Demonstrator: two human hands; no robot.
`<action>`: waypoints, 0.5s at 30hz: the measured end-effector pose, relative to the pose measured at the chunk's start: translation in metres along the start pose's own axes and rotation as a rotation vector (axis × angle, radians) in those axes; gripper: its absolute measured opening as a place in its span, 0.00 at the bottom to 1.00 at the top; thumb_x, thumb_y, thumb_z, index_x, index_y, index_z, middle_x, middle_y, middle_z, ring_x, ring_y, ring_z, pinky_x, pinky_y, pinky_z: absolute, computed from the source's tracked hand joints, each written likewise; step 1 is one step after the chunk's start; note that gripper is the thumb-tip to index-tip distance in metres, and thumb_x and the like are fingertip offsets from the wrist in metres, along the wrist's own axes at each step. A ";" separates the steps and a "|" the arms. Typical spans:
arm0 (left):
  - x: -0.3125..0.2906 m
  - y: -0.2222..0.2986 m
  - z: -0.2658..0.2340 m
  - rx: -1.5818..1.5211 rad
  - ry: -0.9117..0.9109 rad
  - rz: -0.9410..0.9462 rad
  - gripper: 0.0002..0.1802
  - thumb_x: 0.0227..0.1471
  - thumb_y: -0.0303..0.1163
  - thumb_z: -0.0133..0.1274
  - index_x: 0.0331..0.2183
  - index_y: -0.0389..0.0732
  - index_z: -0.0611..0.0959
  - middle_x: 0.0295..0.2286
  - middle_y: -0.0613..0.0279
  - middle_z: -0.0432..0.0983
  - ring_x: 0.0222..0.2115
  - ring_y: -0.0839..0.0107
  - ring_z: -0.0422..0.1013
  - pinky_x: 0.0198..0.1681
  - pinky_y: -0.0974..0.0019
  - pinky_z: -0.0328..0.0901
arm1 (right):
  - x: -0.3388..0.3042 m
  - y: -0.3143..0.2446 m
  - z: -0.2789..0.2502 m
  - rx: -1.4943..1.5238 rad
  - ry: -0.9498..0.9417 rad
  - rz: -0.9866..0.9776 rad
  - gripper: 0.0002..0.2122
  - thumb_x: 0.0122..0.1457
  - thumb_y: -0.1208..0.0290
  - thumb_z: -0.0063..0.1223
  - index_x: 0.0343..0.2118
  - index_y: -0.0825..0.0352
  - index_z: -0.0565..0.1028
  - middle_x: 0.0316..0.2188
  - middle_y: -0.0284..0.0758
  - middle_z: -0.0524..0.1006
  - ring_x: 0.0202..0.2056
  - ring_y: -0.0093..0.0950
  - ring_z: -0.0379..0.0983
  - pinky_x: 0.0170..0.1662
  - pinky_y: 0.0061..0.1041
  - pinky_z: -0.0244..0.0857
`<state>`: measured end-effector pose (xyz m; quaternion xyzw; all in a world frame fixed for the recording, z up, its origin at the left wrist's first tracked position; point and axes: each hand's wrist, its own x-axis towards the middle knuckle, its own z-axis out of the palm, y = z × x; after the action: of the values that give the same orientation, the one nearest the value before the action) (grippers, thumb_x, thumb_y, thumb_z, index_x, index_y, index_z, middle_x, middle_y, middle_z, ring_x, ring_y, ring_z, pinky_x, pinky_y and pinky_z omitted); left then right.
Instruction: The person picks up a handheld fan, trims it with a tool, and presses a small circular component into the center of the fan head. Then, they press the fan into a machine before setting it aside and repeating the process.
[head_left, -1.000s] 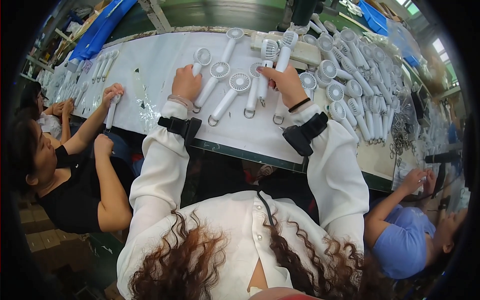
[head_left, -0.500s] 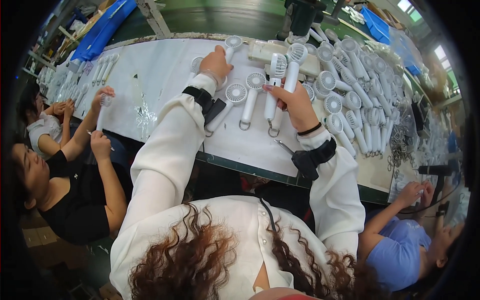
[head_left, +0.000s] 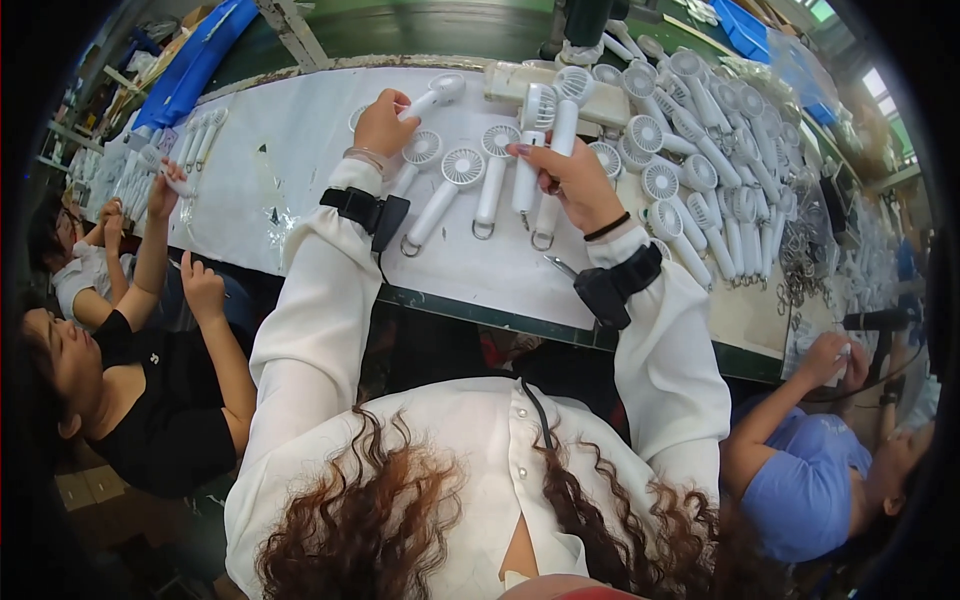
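My left hand point(head_left: 383, 125) is closed on the handle end of a white handheld fan point(head_left: 440, 92), tilted with its head away to the right. My right hand point(head_left: 577, 182) grips a white handheld fan point(head_left: 527, 178), thumb across the handle. A second fan point(head_left: 570, 90) stands against it, its handle partly behind my fingers; whether I hold that one too is unclear. Between my hands several more fans lie on the white-covered table, among them one with a metal ring point(head_left: 461, 168) and another beside it point(head_left: 497, 145). A fan point(head_left: 421, 148) lies just below my left hand.
A large heap of white fans point(head_left: 715, 150) covers the table's right side, beside metal rings point(head_left: 803, 275). A pale block point(head_left: 510, 80) sits behind my right hand. A pointed metal tool point(head_left: 560, 265) lies near the front edge. Co-workers sit at left point(head_left: 150, 380) and right point(head_left: 800, 480).
My left hand has drawn left with its fan, which has turned from upright to slanting. My right hand keeps its grip, shifting slightly in view. The left co-worker's fan has moved up and left.
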<state>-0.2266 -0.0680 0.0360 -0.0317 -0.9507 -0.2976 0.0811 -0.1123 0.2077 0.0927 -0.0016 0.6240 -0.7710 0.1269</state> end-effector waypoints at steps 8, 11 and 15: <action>-0.042 0.040 -0.018 -0.197 0.089 0.148 0.14 0.47 0.36 0.58 0.35 0.38 0.78 0.31 0.52 0.77 0.34 0.57 0.74 0.37 0.60 0.68 | -0.007 0.025 0.007 0.177 0.001 0.095 0.06 0.54 0.73 0.58 0.33 0.66 0.74 0.27 0.27 0.77 0.20 0.14 0.61 0.23 0.14 0.56; -0.098 0.071 -0.002 -0.516 -0.123 0.230 0.15 0.48 0.37 0.57 0.35 0.37 0.77 0.31 0.50 0.77 0.34 0.56 0.74 0.37 0.58 0.68 | -0.005 0.037 0.007 0.048 0.093 0.010 0.06 0.53 0.73 0.58 0.32 0.66 0.74 0.25 0.26 0.76 0.20 0.14 0.62 0.22 0.14 0.56; -0.142 0.093 0.023 -0.360 -0.125 0.279 0.17 0.48 0.37 0.57 0.39 0.40 0.76 0.32 0.52 0.76 0.32 0.56 0.74 0.35 0.58 0.68 | -0.020 0.034 0.010 -0.101 0.249 -0.120 0.06 0.53 0.72 0.60 0.32 0.66 0.75 0.22 0.25 0.73 0.18 0.13 0.62 0.20 0.14 0.55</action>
<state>-0.0796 0.0201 0.0446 -0.1952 -0.8718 -0.4458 0.0556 -0.0845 0.1959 0.0654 0.0506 0.6718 -0.7390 0.0019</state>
